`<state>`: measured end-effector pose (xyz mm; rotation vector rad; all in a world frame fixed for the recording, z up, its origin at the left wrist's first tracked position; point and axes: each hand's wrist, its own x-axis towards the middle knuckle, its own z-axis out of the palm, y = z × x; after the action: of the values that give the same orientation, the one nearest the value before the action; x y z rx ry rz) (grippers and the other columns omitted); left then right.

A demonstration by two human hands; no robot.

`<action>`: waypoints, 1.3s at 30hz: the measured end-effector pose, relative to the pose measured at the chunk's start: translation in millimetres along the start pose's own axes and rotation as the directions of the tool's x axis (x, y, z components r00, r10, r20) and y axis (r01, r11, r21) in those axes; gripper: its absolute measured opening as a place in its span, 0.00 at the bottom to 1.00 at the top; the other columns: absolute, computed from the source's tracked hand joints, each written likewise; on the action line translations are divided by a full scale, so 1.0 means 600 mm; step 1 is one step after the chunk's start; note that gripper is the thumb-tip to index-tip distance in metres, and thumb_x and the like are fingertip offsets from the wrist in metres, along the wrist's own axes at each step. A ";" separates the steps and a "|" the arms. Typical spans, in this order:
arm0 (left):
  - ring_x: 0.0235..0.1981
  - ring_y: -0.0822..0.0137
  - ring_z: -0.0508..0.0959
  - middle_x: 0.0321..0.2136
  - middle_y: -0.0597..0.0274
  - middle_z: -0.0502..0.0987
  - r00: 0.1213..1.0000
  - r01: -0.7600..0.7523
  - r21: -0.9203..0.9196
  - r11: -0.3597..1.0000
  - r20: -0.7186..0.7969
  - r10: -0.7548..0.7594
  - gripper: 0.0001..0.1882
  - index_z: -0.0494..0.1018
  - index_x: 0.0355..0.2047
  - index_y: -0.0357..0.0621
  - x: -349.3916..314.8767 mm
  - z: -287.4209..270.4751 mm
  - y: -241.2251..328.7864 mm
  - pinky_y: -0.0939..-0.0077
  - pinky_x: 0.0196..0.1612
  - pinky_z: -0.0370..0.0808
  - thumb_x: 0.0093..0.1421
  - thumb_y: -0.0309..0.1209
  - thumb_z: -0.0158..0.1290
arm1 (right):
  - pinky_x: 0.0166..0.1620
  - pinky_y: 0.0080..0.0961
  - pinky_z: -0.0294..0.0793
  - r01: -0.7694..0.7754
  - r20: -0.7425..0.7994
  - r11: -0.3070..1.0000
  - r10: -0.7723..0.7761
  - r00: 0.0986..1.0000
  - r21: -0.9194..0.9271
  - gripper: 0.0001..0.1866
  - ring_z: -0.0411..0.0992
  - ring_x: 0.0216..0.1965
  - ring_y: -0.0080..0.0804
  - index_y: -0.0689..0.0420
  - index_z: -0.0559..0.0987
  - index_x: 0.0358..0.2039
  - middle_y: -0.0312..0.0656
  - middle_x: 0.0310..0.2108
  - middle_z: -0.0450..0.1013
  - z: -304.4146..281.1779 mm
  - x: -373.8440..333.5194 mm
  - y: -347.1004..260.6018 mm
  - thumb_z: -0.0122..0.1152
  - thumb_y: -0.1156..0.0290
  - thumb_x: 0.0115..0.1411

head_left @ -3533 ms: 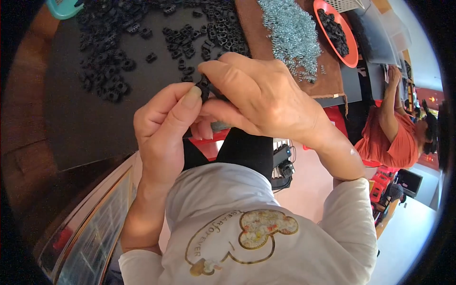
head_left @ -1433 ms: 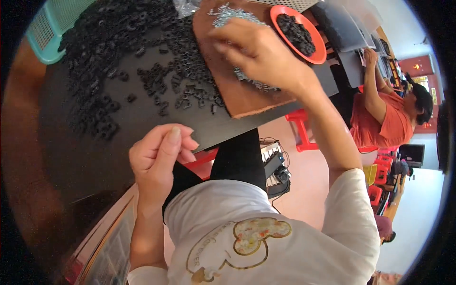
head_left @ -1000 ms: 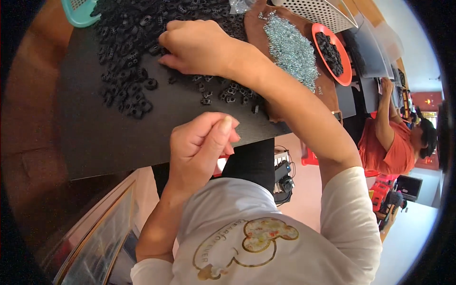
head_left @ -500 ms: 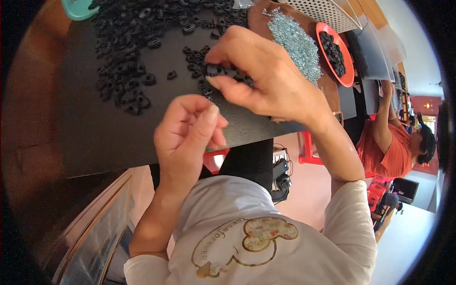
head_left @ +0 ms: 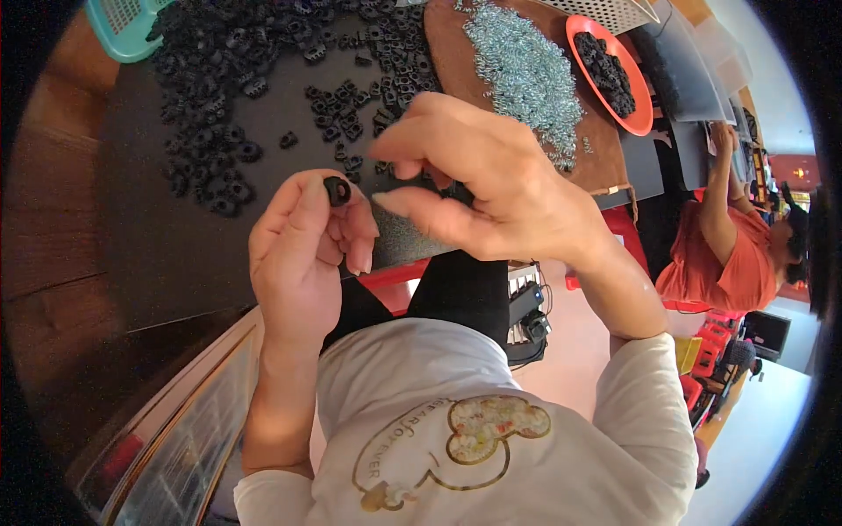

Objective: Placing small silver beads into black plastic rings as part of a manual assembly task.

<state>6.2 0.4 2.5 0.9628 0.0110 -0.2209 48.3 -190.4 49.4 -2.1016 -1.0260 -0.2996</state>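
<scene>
My left hand (head_left: 300,250) is in front of the table's near edge, closed on a small black plastic piece (head_left: 337,191) with a round hole. The piece sits between its thumb and forefinger; the other fingers curl loosely. Just to the right, my right hand (head_left: 491,175) hovers over the table's near edge with thumb and forefinger apart and no piece visible between them. Its palm side and curled fingers are partly hidden. Beyond both hands lies a scatter of similar black pieces (head_left: 338,110), and a larger heap of black pieces (head_left: 210,83) spreads across the far left.
Small clear, shiny pieces (head_left: 526,74) lie piled on a brown cloth (head_left: 452,53). An orange-red plate (head_left: 643,112) holds black parts. A teal basket (head_left: 123,48) stands far left, a white perforated basket (head_left: 605,10) at the back right. A co-worker in orange (head_left: 724,245) sits at right.
A black piece has passed from my right hand's fingertips to my left hand's. My left hand has shifted left, and my right thumb and forefinger have parted.
</scene>
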 end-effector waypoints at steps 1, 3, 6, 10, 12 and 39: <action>0.18 0.75 0.69 0.23 0.59 0.75 1.000 -0.003 -0.033 0.999 0.022 0.004 0.15 0.71 0.38 0.36 0.001 -0.001 0.000 0.83 0.23 0.65 0.69 0.37 0.42 | 0.29 0.38 0.72 -0.001 -0.005 1.000 0.001 1.000 -0.003 0.12 0.72 0.28 0.47 0.60 0.75 0.35 0.45 0.29 0.69 0.002 -0.004 0.001 0.62 0.71 0.49; 0.17 0.75 0.69 0.23 0.58 0.75 0.999 -0.003 -0.063 0.998 0.049 0.006 0.15 0.71 0.38 0.36 0.001 -0.003 0.000 0.83 0.23 0.66 0.69 0.37 0.43 | 0.29 0.37 0.72 0.016 0.009 0.998 -0.017 1.000 0.053 0.10 0.72 0.29 0.47 0.60 0.76 0.33 0.45 0.26 0.69 0.006 -0.009 0.003 0.61 0.70 0.52; 0.16 0.75 0.69 0.23 0.59 0.75 0.998 -0.011 -0.017 1.000 0.054 0.012 0.14 0.71 0.37 0.36 -0.007 -0.003 -0.001 0.83 0.21 0.65 0.69 0.36 0.44 | 0.30 0.37 0.72 -0.006 -0.060 0.988 0.016 0.998 0.156 0.09 0.72 0.29 0.47 0.61 0.76 0.33 0.46 0.25 0.69 0.025 -0.004 -0.003 0.61 0.69 0.55; 0.14 0.75 0.68 0.21 0.63 0.73 0.999 -0.042 -0.049 0.998 -0.015 0.042 0.13 0.71 0.35 0.37 -0.005 -0.008 -0.006 0.82 0.15 0.63 0.67 0.37 0.47 | 0.28 0.32 0.71 0.023 -0.023 0.967 -0.018 1.000 0.252 0.14 0.72 0.25 0.41 0.64 0.76 0.42 0.44 0.27 0.67 0.043 -0.002 -0.015 0.62 0.75 0.56; 0.14 0.75 0.67 0.22 0.63 0.73 0.999 -0.039 -0.036 0.999 -0.027 0.038 0.17 0.71 0.34 0.36 -0.006 -0.005 -0.005 0.83 0.16 0.63 0.68 0.40 0.46 | 0.28 0.31 0.72 0.007 -0.049 0.960 0.007 0.999 0.282 0.14 0.73 0.25 0.39 0.64 0.77 0.42 0.43 0.27 0.67 0.053 -0.007 -0.019 0.63 0.75 0.55; 0.14 0.75 0.67 0.21 0.60 0.73 0.996 -0.092 0.087 0.992 -0.001 0.092 0.23 0.72 0.35 0.33 -0.010 -0.013 -0.010 0.84 0.13 0.63 0.66 0.46 0.47 | 0.23 0.28 0.69 -0.009 -0.117 0.959 0.044 0.992 0.282 0.18 0.70 0.21 0.35 0.61 0.77 0.44 0.42 0.27 0.66 0.065 -0.018 -0.037 0.66 0.76 0.51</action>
<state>0.1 4.5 -6.0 1.0478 -0.0386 -0.1344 20.2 -159.7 29.5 -1.8163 -0.9095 -0.2494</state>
